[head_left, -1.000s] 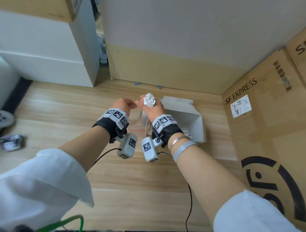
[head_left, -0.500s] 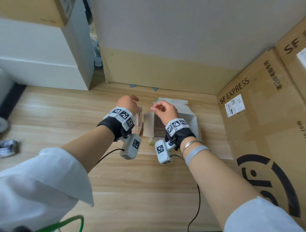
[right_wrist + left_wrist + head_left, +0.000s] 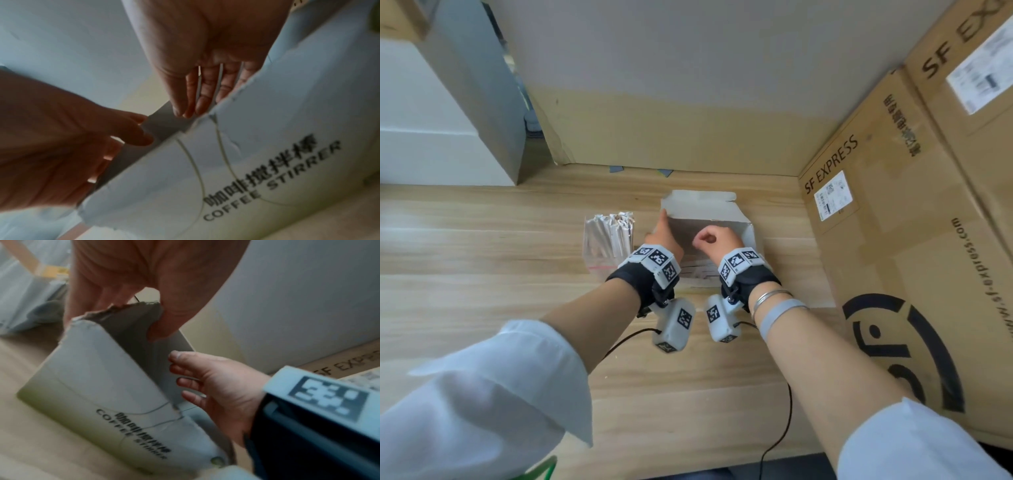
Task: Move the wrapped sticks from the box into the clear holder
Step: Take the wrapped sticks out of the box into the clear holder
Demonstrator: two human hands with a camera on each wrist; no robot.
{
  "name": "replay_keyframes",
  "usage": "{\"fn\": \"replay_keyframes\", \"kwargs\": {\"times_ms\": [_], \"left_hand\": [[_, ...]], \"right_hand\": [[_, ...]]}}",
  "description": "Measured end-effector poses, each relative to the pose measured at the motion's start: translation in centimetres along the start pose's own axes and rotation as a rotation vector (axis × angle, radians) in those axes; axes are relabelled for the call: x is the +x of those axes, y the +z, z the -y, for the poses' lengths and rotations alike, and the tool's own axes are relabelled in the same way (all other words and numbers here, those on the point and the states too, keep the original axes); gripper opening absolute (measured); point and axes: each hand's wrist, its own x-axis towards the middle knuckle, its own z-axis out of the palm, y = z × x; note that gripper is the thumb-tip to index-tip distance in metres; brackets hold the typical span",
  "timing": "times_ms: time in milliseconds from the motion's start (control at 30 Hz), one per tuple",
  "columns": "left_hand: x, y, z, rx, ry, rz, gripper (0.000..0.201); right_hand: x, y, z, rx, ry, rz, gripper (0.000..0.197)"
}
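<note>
The head view looks steeply down from above the person's forearms onto a wooden tabletop (image 3: 482, 260), facing forward toward a wall, and takes in the whole work area from some way off. The left wrist view looks along the left hand (image 3: 144, 272) from very close, out over a torn white box (image 3: 98, 378). The right wrist view looks along the right hand (image 3: 205, 48) from equally close, at the same box's printed side. All three views share the box and both hands.
</note>
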Motion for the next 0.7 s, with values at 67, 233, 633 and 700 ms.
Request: {"fn": "replay_keyframes", "kwargs": {"times_ms": [67, 233, 633, 700], "left_hand": [[0.1, 0.2, 0.1, 0.061, -0.011, -0.018, 0.093], [0.2, 0.1, 0.6, -0.028, -0.011, -0.045, 0.093], [-1.0, 1.3, 2.4, -0.158, 0.15, -0.095, 0.061], [-1.1, 1.6, 2.4, -0.134, 0.15, -0.089, 0.063]], "right_hand": [[0.0, 0.3, -0.3, -0.051, 0.011, 0.012, 0.02], [0.1, 1.0, -1.1, -0.22, 0.057, 0.034, 0.039], [-0.5, 2.8, -1.5, -0.541, 0.018, -0.01, 0.049], [-0.7, 3.2, -1.7, -0.62, 0.002, 0.013, 0.059]]}}
